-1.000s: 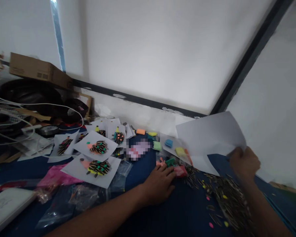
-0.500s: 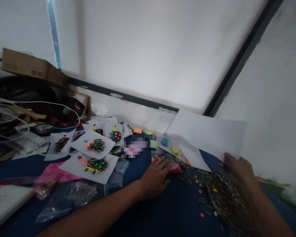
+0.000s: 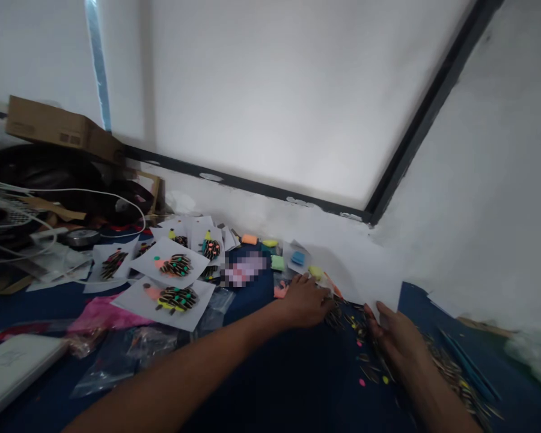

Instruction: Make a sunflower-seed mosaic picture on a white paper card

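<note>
Right hand (image 3: 397, 338) pinching a white sheet (image 3: 369, 267), left hand (image 3: 309, 302) palm-down beside pink clay (image 3: 280, 290) (its grip hidden, cannot tell), dark seeds (image 3: 451, 371) nearby

Worktop (image 3: 311, 385), with the wall (image 3: 234, 210) behind. Left rear: carton (image 3: 47, 125). Left front: flat box (image 3: 24, 364), with plastic bags (image 3: 101, 368) to its right. Left of centre, behind the bags: overlapping cards (image 3: 128, 300), seed figures (image 3: 177, 299) on their upper faces. Centre rear, right of the cards: small blocks (image 3: 278, 263). Right of centre: paper sheet (image 3: 365, 264), left hand (image 3: 307, 299) near its left front edge, right hand (image 3: 399, 337) at its front right corner. Right front: loose seeds (image 3: 448, 370), on both sides of the right hand.
</note>
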`<state>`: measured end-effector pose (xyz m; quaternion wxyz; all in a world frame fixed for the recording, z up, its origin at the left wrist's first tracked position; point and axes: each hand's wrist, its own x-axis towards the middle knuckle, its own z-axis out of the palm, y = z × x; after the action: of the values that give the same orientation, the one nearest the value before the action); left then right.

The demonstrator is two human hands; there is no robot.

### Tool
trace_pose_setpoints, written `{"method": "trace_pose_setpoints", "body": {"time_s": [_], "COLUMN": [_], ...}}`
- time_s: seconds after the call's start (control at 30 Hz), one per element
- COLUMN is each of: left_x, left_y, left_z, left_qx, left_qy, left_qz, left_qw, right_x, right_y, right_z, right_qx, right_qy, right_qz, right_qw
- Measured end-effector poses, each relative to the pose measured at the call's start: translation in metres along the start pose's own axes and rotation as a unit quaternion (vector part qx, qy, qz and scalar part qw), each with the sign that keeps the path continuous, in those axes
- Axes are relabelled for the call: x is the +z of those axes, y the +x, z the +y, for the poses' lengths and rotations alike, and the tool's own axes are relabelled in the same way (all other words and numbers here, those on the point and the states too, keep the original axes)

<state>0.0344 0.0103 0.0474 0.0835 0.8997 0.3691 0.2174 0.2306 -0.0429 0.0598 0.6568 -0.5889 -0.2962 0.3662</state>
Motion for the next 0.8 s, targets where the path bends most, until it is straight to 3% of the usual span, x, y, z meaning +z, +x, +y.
{"method": "trace_pose_setpoints", "body": {"time_s": [0.2, 0.37, 0.63, 0.8], "left_x": [0.006, 0.015, 0.014, -0.005], "left_y": [0.026, 0.036, 0.031, 0.003], "left_z": [-0.001, -0.001, 0.003, 0.006], "left_qx": [0.059, 0.024, -0.044, -0.036], "left_qy": [0.077, 0.031, -0.054, -0.106], "left_qz": [-0.069, -0.087, 0.036, 0.052], "left_qw": [0.993, 0.995, 0.997, 0.992], "right_x": [0.000, -0.001, -0.009, -0.015], "right_y": [-0.010, -0.011, -0.008, -0.002], "right_z": [-0.003, -0.005, -0.004, -0.003], "right_qx": [0.040, 0.045, 0.031, 0.012], "right_qy": [0.041, 0.067, 0.099, 0.102], "right_qz": [0.005, 0.022, 0.029, 0.004], "right_qw": [0.998, 0.996, 0.994, 0.995]}}
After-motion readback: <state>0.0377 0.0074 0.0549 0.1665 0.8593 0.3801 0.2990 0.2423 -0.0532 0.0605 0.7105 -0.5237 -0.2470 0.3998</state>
